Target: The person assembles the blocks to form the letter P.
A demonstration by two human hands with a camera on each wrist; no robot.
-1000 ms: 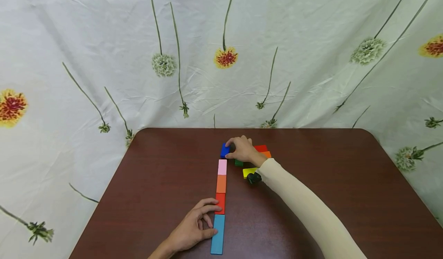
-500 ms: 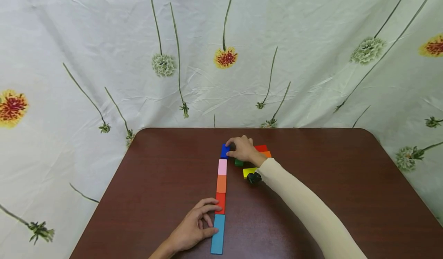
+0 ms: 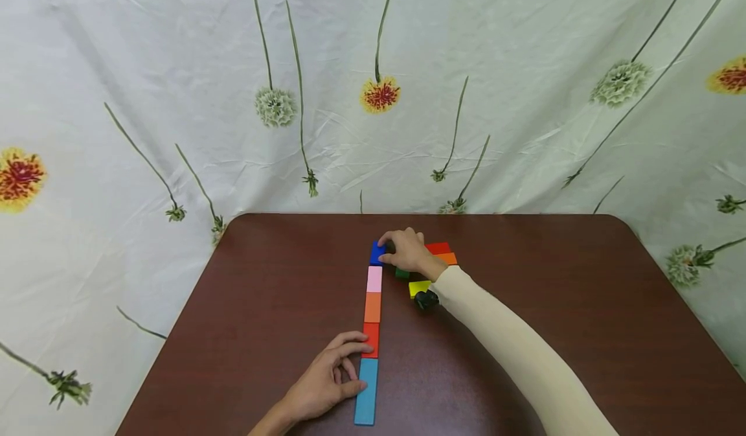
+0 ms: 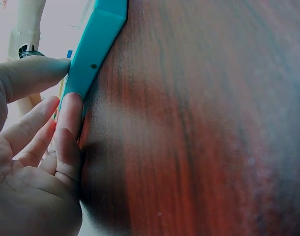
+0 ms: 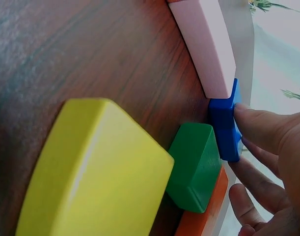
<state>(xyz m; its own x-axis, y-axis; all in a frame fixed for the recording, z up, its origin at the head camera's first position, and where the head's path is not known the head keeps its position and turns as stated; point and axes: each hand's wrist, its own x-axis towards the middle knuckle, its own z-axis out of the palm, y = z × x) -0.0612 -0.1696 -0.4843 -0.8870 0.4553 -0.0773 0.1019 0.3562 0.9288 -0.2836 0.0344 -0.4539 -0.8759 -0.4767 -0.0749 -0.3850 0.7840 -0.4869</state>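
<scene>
A straight row of flat blocks runs away from me: a light-blue block (image 3: 366,392), a red block (image 3: 371,341), an orange block (image 3: 372,307) and a pink block (image 3: 375,278). At the row's far end, my right hand (image 3: 405,251) pinches a dark-blue block (image 5: 223,117) between thumb and fingers. That block touches or nearly touches the pink one in the right wrist view. My left hand (image 3: 327,379) rests along the near part of the row, thumb on the light-blue block and fingertips on the red one. In the left wrist view, fingers (image 4: 70,115) lie beside the light-blue block.
Right of the row lie a yellow block (image 5: 98,172), a green block (image 5: 194,164), another orange block (image 3: 448,258) and another red block (image 3: 438,248), partly hidden by my right hand and wrist. The brown table (image 3: 262,306) ends at a flowered cloth (image 3: 326,157).
The dark-blue block has shifted very slightly left, nearer in line with the pink block, still in my right hand. My left hand keeps its place. The head view has tilted a little.
</scene>
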